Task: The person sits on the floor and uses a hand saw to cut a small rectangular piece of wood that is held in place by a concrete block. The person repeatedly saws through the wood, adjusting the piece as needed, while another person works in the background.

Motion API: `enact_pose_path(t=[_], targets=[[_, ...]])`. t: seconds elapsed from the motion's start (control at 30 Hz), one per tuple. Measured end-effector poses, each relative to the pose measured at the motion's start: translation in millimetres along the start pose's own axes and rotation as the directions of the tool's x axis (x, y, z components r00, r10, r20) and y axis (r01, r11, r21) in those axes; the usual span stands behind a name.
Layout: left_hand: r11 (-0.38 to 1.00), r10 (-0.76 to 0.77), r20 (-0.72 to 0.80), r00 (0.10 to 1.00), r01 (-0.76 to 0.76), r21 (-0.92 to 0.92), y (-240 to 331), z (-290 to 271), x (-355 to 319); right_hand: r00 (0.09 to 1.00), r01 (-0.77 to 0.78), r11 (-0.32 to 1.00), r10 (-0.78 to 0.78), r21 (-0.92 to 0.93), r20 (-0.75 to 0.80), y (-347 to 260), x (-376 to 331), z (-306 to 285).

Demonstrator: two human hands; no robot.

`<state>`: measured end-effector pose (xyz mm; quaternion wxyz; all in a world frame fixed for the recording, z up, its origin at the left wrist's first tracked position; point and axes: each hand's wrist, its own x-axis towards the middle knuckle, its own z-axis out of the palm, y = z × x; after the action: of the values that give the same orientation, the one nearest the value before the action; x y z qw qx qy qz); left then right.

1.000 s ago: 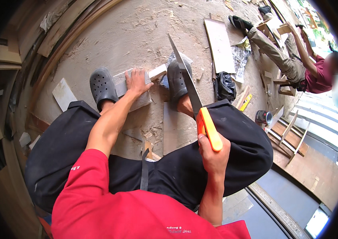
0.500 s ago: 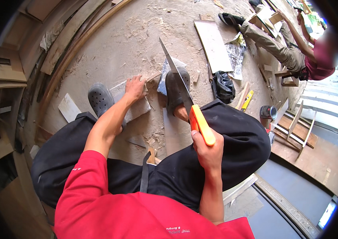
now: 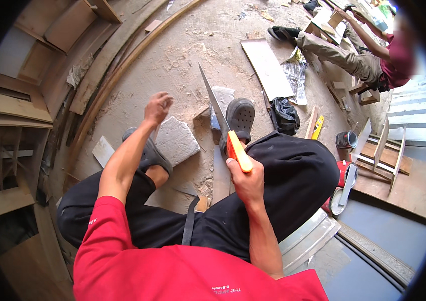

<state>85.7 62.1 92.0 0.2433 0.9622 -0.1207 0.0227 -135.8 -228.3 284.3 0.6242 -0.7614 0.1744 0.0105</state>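
My right hand [image 3: 247, 179] grips the orange and yellow handle of a handsaw [image 3: 213, 99]. Its long blade points up and away, passing beside the dark clog [image 3: 240, 118] on my right foot. My left hand [image 3: 158, 108] is raised off the floor, its fingers curled closed. A narrow brownish edge shows just below that hand, but whether it is held I cannot make out. Under and to the right of it lies a rough grey block [image 3: 177, 142]. A short wood strip [image 3: 201, 111] rests between this block and a second, bluish-grey block [image 3: 221, 94].
Wooden frames [image 3: 12, 103] and long boards line the left side. A white board [image 3: 268, 67], a black plastic bag [image 3: 285, 116], a yellow level [image 3: 317, 128] and paint cans [image 3: 346, 140] lie to the right. Another person [image 3: 368, 57] sits at the far right.
My left hand has lifted off the grey block and moved a little left. The saw has shifted slightly left in my right hand. My left foot has moved closer to the block.
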Motion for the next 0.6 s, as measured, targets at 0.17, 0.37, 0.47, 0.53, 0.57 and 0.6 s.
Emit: enact_pose_path(t=[0.17, 0.37, 0.47, 0.53, 0.57, 0.6], targets=[[0.985, 0.166, -0.400, 0.901, -0.173, 0.019, -3, -96, 37, 0.997, 0.074, 0.996, -0.073, 0.045, -0.016, -11, -7, 11], [0.772, -0.068, -0.496, 0.866, -0.269, -0.576, 40, -197, 32, 0.951, 0.306, 0.952, -0.307, -0.022, -0.044, -39, -21, 42], [0.533, -0.216, -0.444, 0.870, -0.276, -0.800, 39, -226, 2, 0.920, 0.391, 0.920, -0.391, -0.027, -0.003, -47, -25, 63], [0.046, -0.352, -0.257, 0.900, -0.257, -0.965, 71, -233, -23, 0.900, 0.434, 0.896, -0.435, -0.096, 0.013, -47, -27, 73], [-0.031, -0.384, -0.223, 0.896, -0.254, -0.967, 75, -233, -34, 0.873, 0.486, 0.870, -0.488, -0.086, 0.000, -46, -28, 81], [-0.109, -0.416, -0.186, 0.890, -0.251, -0.962, 74, -233, -44, 0.845, 0.533, 0.843, -0.535, -0.075, -0.012, -46, -29, 88]])
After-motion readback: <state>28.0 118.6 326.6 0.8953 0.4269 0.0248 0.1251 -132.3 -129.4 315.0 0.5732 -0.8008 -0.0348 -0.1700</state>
